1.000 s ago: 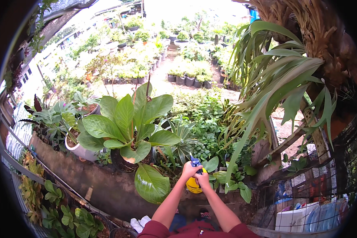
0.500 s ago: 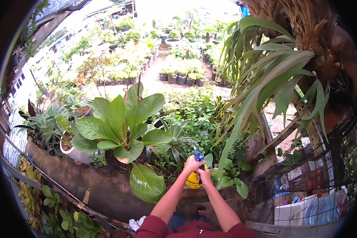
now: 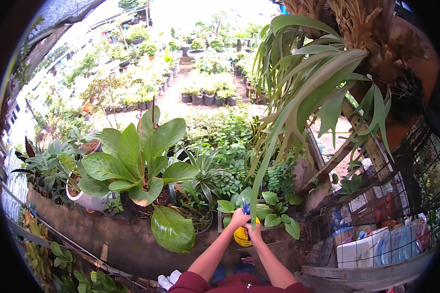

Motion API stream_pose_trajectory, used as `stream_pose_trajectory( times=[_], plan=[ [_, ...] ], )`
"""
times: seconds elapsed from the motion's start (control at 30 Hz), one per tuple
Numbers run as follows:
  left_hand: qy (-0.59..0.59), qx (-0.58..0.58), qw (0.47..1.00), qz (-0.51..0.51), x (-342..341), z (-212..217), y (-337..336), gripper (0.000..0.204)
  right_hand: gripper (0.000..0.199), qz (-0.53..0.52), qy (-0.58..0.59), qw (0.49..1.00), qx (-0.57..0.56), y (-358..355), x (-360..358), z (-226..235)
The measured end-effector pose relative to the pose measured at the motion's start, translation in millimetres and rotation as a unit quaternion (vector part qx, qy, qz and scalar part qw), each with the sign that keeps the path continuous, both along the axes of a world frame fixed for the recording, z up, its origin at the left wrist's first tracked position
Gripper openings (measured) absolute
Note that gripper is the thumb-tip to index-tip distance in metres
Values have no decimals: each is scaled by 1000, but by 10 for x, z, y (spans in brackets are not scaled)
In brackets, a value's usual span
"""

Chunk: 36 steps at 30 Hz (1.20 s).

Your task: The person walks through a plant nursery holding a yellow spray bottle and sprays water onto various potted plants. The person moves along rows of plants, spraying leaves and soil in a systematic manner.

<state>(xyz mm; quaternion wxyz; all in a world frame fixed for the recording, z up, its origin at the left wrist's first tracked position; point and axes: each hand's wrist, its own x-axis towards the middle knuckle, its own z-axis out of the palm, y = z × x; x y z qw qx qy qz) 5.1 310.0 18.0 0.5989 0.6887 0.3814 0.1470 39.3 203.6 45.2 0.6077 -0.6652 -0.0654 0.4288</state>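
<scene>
Bottle, yellow and blue: one.
Left hand, right hand: two, clasped around it; one white pot, leftward.

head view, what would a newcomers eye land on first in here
Probably the long, drooping green fronds hanging from a shaggy brown mass at the upper right. Next might be the big broad-leaved potted plant left of centre, then the bright yellow bottle with a blue top at lower centre, held by the left grip and right grip.
</scene>
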Motion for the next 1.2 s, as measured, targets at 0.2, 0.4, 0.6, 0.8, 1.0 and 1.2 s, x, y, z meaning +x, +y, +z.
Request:
stream_pose_trajectory(
  times=[0.2,0.4,0.6,0.8,1.0,1.2],
  plan=[
    [-6,-101,994,40,-512,-48,-70,43,19,121,5,993,4,-144,-147,-227],
    [-131,-80,978,139,-1107,646,260,39,29,207,-72,973,72,406,-470,254],
    [-362,-26,922,133,-1814,2064,687,36,35,228,-153,937,218,1024,-987,1650],
    [-395,129,897,149,-2451,2548,865,58,19,294,-183,882,321,1309,-1447,2473],
    [-248,234,917,209,-2864,2127,746,77,13,331,-102,894,284,1494,-1867,2227],
    [-60,206,944,252,-3159,1408,656,83,14,367,-53,913,171,1488,-2245,1658]
  ],
)
